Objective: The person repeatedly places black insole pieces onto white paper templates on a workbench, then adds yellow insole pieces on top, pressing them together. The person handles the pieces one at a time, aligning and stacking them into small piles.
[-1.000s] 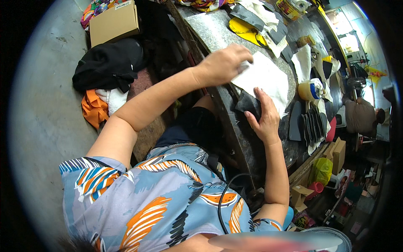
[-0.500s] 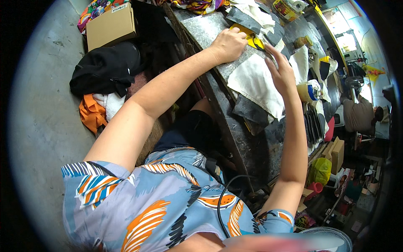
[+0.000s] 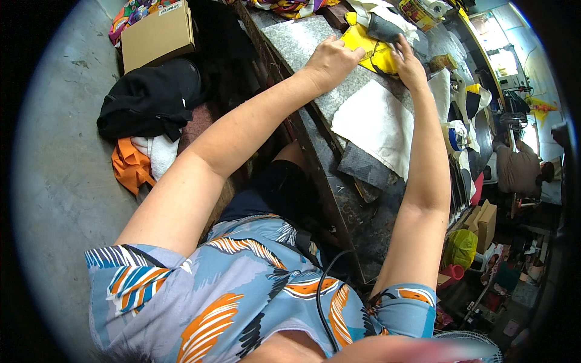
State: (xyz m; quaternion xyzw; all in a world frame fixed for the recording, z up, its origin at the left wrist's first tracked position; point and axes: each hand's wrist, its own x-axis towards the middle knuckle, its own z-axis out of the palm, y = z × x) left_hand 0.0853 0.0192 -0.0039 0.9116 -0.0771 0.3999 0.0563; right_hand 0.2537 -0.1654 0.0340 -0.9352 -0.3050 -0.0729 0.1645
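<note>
My left hand (image 3: 331, 59) rests with curled fingers on the near edge of a yellow flat piece (image 3: 370, 51) lying on a grey stone worktop (image 3: 302, 39). My right hand (image 3: 409, 63) presses down on the far side of the same yellow piece, next to a dark grey piece (image 3: 385, 27). A white sheet of fabric (image 3: 378, 124) lies on the worktop between my forearms, with a dark textured piece (image 3: 364, 168) below it. Whether either hand truly grips the yellow piece is unclear.
A cardboard box (image 3: 158, 35), a black bag (image 3: 151, 100) and orange and white cloth (image 3: 139, 160) lie on the floor at left. Tape rolls (image 3: 455, 136) and cut pieces crowd the bench's right side. Another person (image 3: 520, 169) sits far right. A black cable (image 3: 324, 290) runs by my lap.
Both hands have moved away from the white sheet toward the far end of the worktop and now rest on the yellow piece.
</note>
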